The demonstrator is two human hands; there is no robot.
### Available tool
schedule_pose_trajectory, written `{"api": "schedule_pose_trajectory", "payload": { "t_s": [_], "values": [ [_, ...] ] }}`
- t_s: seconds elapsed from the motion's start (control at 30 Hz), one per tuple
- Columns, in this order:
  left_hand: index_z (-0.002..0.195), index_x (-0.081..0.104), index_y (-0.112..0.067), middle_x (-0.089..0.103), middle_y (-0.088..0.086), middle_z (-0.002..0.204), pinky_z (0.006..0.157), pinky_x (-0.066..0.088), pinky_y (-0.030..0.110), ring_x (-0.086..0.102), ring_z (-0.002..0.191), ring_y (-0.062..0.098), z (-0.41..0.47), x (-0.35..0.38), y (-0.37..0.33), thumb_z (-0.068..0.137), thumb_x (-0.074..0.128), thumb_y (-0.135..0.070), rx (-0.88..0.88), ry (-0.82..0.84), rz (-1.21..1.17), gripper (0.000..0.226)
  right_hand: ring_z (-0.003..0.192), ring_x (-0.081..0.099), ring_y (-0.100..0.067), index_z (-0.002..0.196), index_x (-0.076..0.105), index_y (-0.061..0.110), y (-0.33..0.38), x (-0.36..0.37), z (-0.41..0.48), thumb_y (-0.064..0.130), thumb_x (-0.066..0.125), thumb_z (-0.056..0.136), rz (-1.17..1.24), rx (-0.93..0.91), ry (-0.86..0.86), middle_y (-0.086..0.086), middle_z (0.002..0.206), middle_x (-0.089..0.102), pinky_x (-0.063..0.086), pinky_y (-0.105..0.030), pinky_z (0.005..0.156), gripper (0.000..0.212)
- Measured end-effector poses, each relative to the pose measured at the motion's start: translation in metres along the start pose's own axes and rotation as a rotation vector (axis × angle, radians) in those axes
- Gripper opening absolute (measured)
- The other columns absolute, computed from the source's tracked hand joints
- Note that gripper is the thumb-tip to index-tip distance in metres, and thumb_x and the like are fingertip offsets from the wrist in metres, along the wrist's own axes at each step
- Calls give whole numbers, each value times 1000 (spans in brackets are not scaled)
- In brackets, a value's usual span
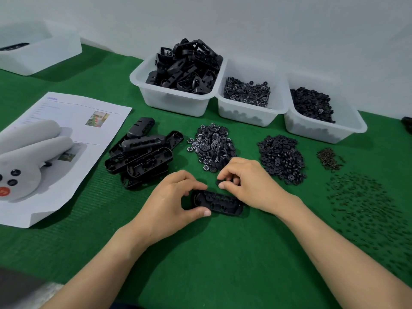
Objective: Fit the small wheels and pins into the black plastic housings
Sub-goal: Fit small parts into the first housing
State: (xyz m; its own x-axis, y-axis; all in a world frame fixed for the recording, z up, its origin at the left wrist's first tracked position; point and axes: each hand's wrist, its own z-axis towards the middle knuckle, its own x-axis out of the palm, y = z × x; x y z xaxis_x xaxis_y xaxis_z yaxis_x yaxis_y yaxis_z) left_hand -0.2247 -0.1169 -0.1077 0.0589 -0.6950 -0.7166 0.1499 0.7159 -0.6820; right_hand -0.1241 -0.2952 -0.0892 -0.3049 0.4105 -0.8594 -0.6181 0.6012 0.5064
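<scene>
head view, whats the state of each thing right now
housing, flat on the mat, open side up
left hand, grips the housing's left end
right hand, pinches a small black part above the housing
left bin, heaped over its rim with housings
middle bin, part full of wheels
right bin, part full of dark discs
loose housings, piled on the mat

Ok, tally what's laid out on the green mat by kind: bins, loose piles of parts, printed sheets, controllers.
White bins: 4
Loose piles of parts: 5
Printed sheets: 1
Grey controllers: 1
Total: 11
</scene>
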Motion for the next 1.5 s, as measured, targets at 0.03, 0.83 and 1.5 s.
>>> {"api": "schedule_pose_trajectory", "payload": {
  "t_s": [0.03,0.83,1.5],
  "values": [
    [110,62,-28,50,-17,99,75,35,6,47,85,0,0,0,0,68,73,-44,0,1,1,47,60,46,1,83,68,17,-1,-1,-2,18,71,79,-13,2,-6,9,80,54,43,-17,65,6],
    [108,64,-25,50,-18,97,75,38,10,47,84,-1,0,0,-1,67,74,-43,9,-19,-3,46,68,62,-19,92,74,17,20,-11,-28,16,70,79,-146,-254,15,0,82,66,52,-34,60,14],
    [110,63,-27,49,-18,98,74,36,6,47,83,-1,0,1,-1,67,74,-43,-4,-19,-3,47,67,53,-9,86,67,25,5,3,15,29,71,77,-63,98,-134,13,70,55,48,-31,68,10]
  ]
}}
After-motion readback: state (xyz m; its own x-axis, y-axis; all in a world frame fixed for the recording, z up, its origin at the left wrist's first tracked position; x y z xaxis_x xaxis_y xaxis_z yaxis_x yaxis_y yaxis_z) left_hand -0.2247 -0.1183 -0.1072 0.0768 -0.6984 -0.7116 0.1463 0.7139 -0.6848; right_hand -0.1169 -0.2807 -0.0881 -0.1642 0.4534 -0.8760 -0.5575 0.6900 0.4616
